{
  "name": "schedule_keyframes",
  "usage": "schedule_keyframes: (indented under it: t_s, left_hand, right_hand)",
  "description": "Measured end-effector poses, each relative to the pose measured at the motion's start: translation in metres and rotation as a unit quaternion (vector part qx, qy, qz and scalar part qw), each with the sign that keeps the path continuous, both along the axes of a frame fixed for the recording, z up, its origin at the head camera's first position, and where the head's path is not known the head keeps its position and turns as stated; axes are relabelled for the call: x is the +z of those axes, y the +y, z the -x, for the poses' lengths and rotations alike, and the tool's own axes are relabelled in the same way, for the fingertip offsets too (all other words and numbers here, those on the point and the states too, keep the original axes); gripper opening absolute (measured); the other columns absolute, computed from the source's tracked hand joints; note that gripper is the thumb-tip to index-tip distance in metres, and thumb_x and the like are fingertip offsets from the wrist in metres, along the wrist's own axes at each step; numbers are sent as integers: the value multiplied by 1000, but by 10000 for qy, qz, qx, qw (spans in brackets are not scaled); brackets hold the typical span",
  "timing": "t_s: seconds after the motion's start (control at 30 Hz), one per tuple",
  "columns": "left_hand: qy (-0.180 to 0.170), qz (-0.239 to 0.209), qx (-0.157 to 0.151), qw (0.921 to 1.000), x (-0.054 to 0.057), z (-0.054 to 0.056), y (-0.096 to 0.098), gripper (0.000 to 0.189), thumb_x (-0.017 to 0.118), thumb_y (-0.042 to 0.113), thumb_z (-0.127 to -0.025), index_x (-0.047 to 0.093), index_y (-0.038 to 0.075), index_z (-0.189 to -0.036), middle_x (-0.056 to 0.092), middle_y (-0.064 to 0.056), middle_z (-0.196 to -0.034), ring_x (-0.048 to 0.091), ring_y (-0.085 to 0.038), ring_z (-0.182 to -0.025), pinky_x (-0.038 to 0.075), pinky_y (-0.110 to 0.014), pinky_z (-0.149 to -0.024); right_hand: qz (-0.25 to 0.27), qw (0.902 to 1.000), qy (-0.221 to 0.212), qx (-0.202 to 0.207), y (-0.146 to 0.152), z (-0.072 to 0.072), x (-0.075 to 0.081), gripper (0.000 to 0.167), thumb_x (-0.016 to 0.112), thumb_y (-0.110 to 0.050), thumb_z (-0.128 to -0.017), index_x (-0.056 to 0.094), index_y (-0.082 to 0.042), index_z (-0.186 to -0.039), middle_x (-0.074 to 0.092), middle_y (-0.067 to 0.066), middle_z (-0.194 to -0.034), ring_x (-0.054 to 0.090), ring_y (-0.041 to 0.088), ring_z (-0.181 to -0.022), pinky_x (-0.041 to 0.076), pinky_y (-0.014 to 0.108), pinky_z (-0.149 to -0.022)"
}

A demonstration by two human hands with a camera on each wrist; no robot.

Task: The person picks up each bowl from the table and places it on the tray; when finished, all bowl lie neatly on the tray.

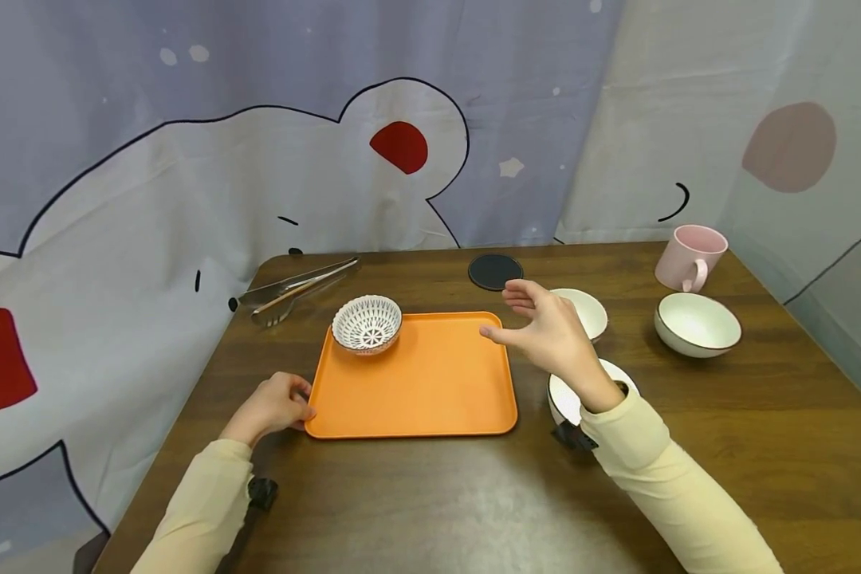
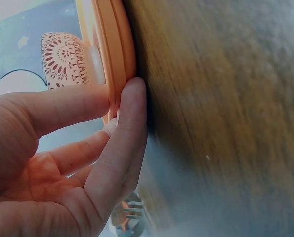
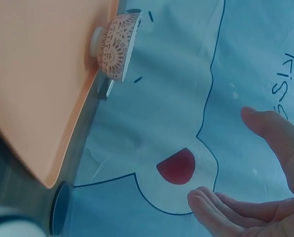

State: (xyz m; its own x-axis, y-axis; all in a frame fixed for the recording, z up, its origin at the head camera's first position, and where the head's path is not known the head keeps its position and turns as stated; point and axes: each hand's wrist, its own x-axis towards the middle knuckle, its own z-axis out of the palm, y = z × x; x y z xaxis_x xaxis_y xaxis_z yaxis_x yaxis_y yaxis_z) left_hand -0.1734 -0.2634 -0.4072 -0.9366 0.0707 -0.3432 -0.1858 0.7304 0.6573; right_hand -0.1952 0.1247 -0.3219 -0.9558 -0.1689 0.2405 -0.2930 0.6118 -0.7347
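An orange tray [image 1: 430,383] lies on the wooden table with a patterned bowl [image 1: 367,325] at its far left corner. At the tray's left edge, my left hand [image 1: 276,406] pinches the rim. The left wrist view shows the thumb [image 2: 67,106] on the rim's upper side and a finger [image 2: 129,113] against its outer side. My right hand [image 1: 548,327] is in the air by the tray's right side, thumb and fingers spread apart, holding nothing. Under and behind the right hand and wrist are two white bowls [image 1: 587,311], [image 1: 565,402], both partly hidden.
At the back left lie tongs [image 1: 294,287] and a fork [image 1: 281,315]. A black round coaster [image 1: 495,272] is behind the tray. On the right stand a pink mug [image 1: 682,257] and another white bowl [image 1: 697,325]. A printed curtain [image 1: 258,175] hangs behind the table.
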Motion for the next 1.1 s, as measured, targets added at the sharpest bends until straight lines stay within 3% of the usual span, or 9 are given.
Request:
schedule_keyframes:
  t_s: [0.4, 0.7, 1.1]
  left_hand:
    - [6, -91, -72, 9999, 3, 2, 0, 33, 69, -3, -83, 56, -14, -111, 66, -15, -80, 68, -19, -65, 60, -36, -65]
    - [-7, -109, -65, 9999, 4, 1, 1, 33, 68, -3, -83, 56, -14, -111, 66, -15, -80, 67, -19, -66, 60, -36, -65]
    - [-111, 25, -24, 9999, 0, 1, -1, 33, 69, 0, -84, 56, -13, -112, 66, -14, -81, 67, -18, -66, 60, -36, -67]
  right_hand:
    - [59, 9994, 199, -265, 30, -5, 4, 67, 85, -24, -74, 56, 2, -129, 65, 18, -125, 64, 33, -114, 52, 42, -97]
    - [97, 9979, -122, -636, 57, -7, 12, 72, 84, -35, -75, 55, 0, -131, 63, 18, -128, 62, 33, -118, 51, 41, -98]
    - [-132, 9952, -314, -914, 92, 6, 9, 79, 79, -42, -80, 49, 4, -136, 60, 23, -131, 60, 37, -120, 50, 45, -98]
